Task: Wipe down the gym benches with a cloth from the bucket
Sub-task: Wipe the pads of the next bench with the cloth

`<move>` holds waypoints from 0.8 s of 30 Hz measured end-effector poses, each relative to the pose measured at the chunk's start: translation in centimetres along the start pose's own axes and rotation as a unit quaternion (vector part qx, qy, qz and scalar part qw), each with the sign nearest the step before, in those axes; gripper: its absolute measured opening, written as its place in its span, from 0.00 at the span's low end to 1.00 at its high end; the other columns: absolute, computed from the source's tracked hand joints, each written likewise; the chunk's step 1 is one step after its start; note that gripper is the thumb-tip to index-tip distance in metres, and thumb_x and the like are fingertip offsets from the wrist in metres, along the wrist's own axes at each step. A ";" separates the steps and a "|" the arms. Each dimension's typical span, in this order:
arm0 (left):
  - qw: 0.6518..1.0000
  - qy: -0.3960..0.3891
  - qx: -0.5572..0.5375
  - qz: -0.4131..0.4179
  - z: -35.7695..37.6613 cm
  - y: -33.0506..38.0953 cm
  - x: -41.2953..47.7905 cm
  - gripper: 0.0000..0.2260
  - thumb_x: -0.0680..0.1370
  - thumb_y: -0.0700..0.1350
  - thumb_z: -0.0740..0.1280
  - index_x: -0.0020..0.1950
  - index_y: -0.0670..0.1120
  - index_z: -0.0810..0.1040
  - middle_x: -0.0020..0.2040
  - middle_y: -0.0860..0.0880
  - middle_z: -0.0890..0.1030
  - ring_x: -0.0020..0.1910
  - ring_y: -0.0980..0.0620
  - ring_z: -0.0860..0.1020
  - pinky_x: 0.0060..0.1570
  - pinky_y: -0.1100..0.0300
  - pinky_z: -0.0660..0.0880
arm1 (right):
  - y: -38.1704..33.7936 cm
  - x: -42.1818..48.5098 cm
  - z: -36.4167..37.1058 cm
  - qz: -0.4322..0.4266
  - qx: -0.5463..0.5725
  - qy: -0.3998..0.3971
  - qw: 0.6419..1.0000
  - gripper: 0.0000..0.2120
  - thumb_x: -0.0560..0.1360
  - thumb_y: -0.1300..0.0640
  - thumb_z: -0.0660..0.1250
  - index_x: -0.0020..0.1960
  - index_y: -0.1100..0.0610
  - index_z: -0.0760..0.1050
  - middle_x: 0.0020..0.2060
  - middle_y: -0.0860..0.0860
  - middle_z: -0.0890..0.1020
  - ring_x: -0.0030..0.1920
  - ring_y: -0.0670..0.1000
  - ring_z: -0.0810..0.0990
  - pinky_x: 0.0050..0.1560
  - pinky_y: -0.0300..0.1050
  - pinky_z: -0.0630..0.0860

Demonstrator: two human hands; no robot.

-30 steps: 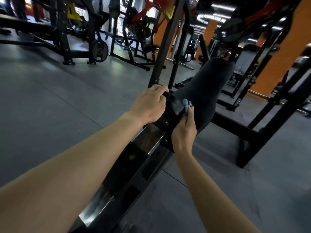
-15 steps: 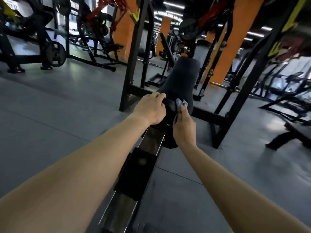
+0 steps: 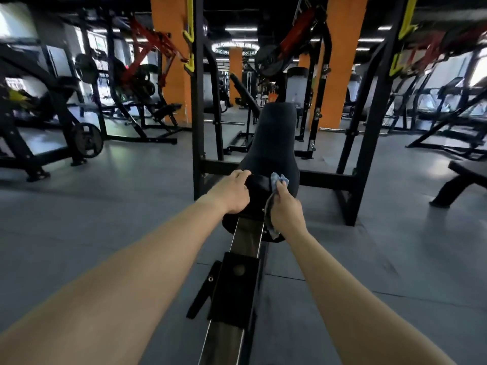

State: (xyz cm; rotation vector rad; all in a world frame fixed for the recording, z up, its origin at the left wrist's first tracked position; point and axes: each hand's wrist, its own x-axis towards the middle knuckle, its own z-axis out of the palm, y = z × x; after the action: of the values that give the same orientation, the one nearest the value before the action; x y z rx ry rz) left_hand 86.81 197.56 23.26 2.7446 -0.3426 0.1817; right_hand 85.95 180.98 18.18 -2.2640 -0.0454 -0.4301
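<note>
Our left grip (image 3: 234, 192) curls over the near end of the black padded table (image 3: 276, 138); our right grip (image 3: 286, 212) clutches a crumpled light-blue cloth (image 3: 278, 180) against its right side.

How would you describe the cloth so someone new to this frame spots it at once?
Start at the black bench pad running up the centre of the view, between the black rack uprights. At its near end, the right hand holds the cloth against the pad's edge. It is the only pale blue, crumpled thing among black padding and dark metal.
</note>
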 end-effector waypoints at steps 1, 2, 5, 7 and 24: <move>1.000 0.003 0.003 0.006 0.1 -0.1 0.0 0.24 0.85 0.43 0.53 0.83 0.49 0.55 0.83 0.47 0.55 0.78 0.42 0.64 0.75 0.48 0.64 | -0.2 0.1 0.0 0.004 0.005 0.004 1.000 0.27 0.83 0.64 0.50 0.80 0.50 0.56 0.66 0.61 0.75 0.52 0.60 0.78 0.44 0.48 0.73; 1.000 0.013 0.003 0.010 0.4 -0.3 0.0 0.24 0.85 0.44 0.53 0.83 0.50 0.56 0.83 0.47 0.56 0.77 0.42 0.65 0.74 0.47 0.66 | -0.6 0.1 0.1 -0.017 -0.005 0.018 1.000 0.25 0.83 0.63 0.51 0.79 0.51 0.58 0.65 0.61 0.76 0.52 0.61 0.79 0.44 0.49 0.73; 0.997 0.073 -0.014 0.026 1.6 -1.2 0.2 0.23 0.86 0.46 0.54 0.82 0.50 0.59 0.82 0.47 0.60 0.76 0.43 0.67 0.73 0.46 0.68 | -1.4 0.9 1.4 -0.115 -0.071 0.045 0.990 0.23 0.83 0.62 0.52 0.77 0.49 0.61 0.76 0.50 0.66 0.69 0.61 0.72 0.55 0.54 0.74; 0.992 0.116 -0.038 0.044 2.1 -1.8 0.5 0.21 0.86 0.46 0.54 0.80 0.49 0.64 0.79 0.46 0.66 0.74 0.43 0.69 0.71 0.46 0.70 | -2.2 1.4 2.2 -0.145 -0.098 0.038 0.984 0.24 0.84 0.61 0.52 0.79 0.49 0.61 0.80 0.45 0.59 0.80 0.56 0.58 0.70 0.54 0.69; 0.923 0.149 -0.349 0.064 6.9 -10.7 4.1 0.17 0.87 0.48 0.53 0.73 0.48 0.72 0.69 0.50 0.75 0.68 0.51 0.73 0.70 0.53 0.70 | -4.7 1.5 7.2 -0.183 -0.190 0.158 0.952 0.19 0.84 0.58 0.56 0.73 0.52 0.72 0.75 0.46 0.71 0.78 0.48 0.62 0.77 0.54 0.63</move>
State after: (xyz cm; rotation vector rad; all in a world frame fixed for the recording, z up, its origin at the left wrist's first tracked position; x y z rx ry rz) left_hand 94.12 203.74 13.93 1.9551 -0.4057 0.4168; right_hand 88.68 189.23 17.63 -2.5347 -0.2399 -1.0745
